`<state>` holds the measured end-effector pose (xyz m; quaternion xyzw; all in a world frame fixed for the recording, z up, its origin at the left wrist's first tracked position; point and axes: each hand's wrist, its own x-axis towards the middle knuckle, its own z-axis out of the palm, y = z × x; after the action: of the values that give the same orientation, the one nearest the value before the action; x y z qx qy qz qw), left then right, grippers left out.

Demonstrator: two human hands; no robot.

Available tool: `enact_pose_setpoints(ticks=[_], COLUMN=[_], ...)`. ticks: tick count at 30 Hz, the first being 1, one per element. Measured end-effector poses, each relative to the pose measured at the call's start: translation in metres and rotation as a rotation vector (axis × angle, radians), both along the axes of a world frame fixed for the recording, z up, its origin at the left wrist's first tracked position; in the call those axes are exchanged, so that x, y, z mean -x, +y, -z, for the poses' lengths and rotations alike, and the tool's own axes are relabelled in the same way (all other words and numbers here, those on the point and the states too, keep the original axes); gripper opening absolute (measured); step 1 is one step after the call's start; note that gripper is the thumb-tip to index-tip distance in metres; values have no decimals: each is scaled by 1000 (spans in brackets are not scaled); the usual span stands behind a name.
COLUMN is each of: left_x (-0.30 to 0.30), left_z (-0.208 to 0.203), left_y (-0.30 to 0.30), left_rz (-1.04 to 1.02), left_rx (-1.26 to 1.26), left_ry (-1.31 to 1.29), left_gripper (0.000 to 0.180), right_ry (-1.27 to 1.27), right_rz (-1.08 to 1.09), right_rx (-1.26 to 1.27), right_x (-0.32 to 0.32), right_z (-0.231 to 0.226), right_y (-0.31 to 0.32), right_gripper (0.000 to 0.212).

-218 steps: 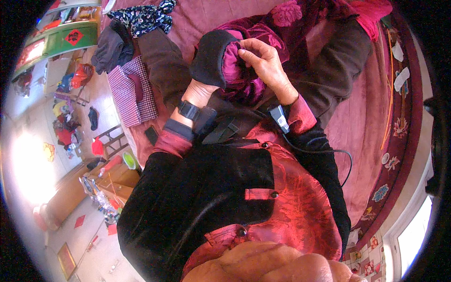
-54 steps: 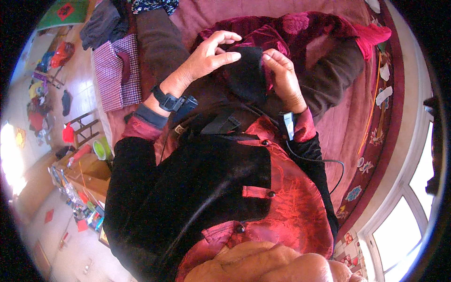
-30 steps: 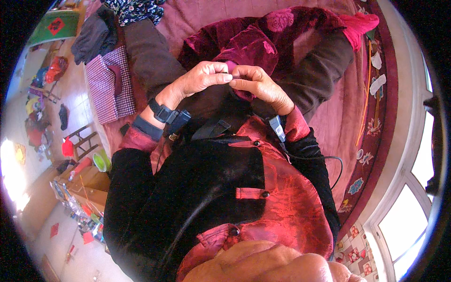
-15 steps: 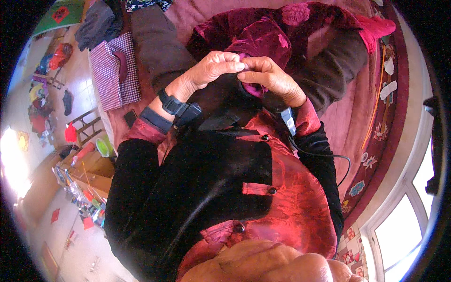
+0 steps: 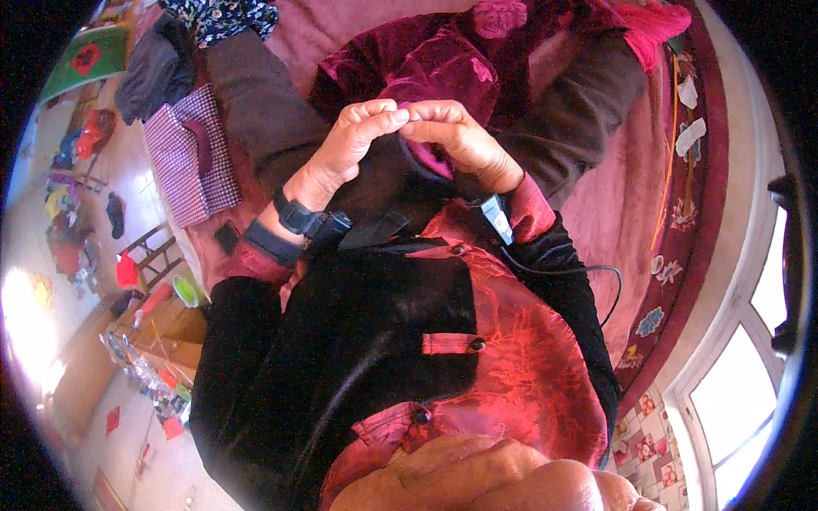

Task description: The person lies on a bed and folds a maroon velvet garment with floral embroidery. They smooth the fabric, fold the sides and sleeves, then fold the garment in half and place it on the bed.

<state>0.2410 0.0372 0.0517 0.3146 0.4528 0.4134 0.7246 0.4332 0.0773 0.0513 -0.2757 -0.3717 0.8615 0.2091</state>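
My left hand (image 5: 356, 143) and my right hand (image 5: 464, 140) meet over my lap, fingertips touching. Both are closed in a pinch, thumbs against curled fingers. Whatever lies between the fingertips is too small or hidden to make out. Just beyond and below them is a plum-coloured velvet garment (image 5: 443, 68) with a raised flower pattern. A bright magenta edge (image 5: 432, 158) of cloth shows under my right hand. A black watch-like band (image 5: 298, 217) is strapped round my left wrist. At my right cuff sits a small pale device (image 5: 497, 219) with a black cable.
I sit on a pink bed cover (image 5: 605, 204), legs spread. On my left lie a folded checked cloth (image 5: 183, 162) and dark grey clothing (image 5: 156, 81). Below the bed's left side stand a wooden chair (image 5: 155, 255) and a green basin (image 5: 186, 290). White scraps (image 5: 690, 136) lie near the right edge.
The whole view has shifted a little, so the bed and clothes appear further left. My right hand's fingers and thumb have drawn closer together. Both hands still meet at the fingertips.
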Motion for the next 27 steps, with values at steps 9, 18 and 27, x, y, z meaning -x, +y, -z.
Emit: enact_pose_setpoints(ticks=[9, 18, 27], left_x=[-15, -25, -26], left_z=[-14, -31, -29], left_y=[3, 8, 9], left_rz=[-191, -259, -284], left_rx=[-23, -1, 29], left_ry=[-122, -123, -182], left_gripper=[10, 11, 6], right_ry=[158, 194, 210], right_rz=[178, 238, 279], right_rx=[12, -3, -18], right_x=[0, -3, -4], right_z=[-9, -20, -17], right_y=[0, -1, -2], right_gripper=[14, 12, 13])
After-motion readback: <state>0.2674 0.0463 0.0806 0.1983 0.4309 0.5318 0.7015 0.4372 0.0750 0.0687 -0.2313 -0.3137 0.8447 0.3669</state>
